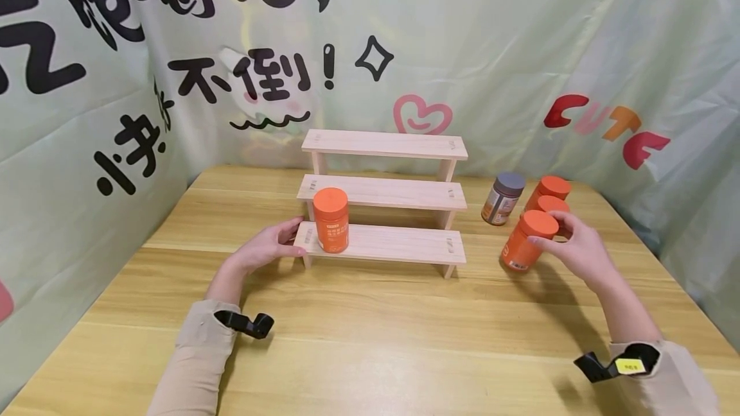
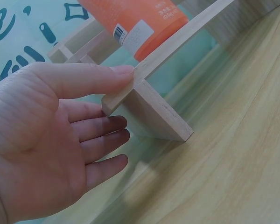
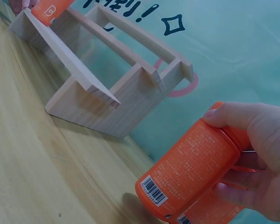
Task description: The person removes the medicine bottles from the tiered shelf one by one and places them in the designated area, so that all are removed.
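Observation:
A three-step wooden display shelf (image 1: 399, 244) stands on the table. At the left end of its lowest step my left hand (image 1: 263, 249) pinches the board, thumb on the top edge and index finger partly hidden behind it; the other fingers (image 2: 105, 142) extend below. Close by, an orange bottle (image 1: 332, 222) stands upright on that step. To the right of the shelf my right hand (image 1: 580, 254) grips another orange bottle (image 3: 189, 168) near its lid, between thumb and fingers. This bottle tilts slightly; whether its base touches the table I cannot tell.
Two more orange-lidded bottles (image 1: 553, 186) stand just behind the right hand, partly hidden. Beside them is a brown bottle with a grey lid (image 1: 503, 199). A printed cloth backdrop (image 1: 491, 31) hangs behind the wooden table (image 1: 370, 339) and along its sides.

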